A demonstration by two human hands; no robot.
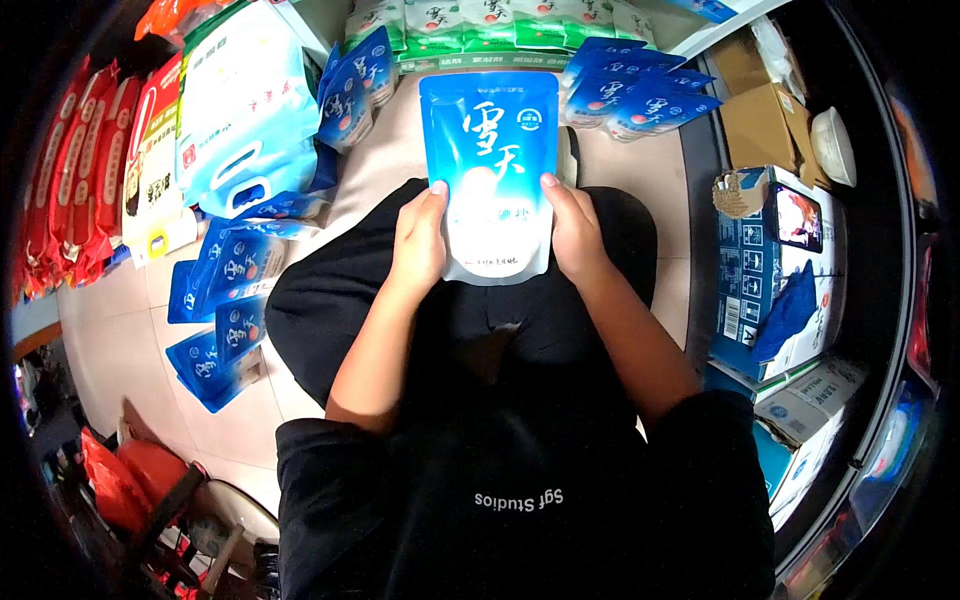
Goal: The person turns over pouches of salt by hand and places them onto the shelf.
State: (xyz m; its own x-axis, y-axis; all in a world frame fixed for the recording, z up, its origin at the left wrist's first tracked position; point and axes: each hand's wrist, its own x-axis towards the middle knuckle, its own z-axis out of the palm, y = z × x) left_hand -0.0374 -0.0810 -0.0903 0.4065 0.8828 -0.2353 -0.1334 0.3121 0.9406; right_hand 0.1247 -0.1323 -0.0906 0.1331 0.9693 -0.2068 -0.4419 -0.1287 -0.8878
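Observation:
A blue-and-white pouch [490, 225] printed with 雪天 stands upright over my lap, its front facing me. My left hand [420, 235] grips its lower left edge, the thumb on the front face. On the opposite edge my right hand [575, 230] holds it the same way. The other fingers of both hands are hidden behind the pouch. Similar blue pouches stand on the floor in a group at the back right [640, 95] and another at the back left [352, 90]. More blue pouches [235, 265] lie on the floor to my left.
Green-and-white packs [490, 22] line the shelf ahead. Large white-and-blue bags [250, 110] and red packets [85, 170] stand on the left. To my right are a blue-and-white carton [745, 270] with a phone [798, 218] on it, a brown box [765, 125] and a white bowl [832, 147].

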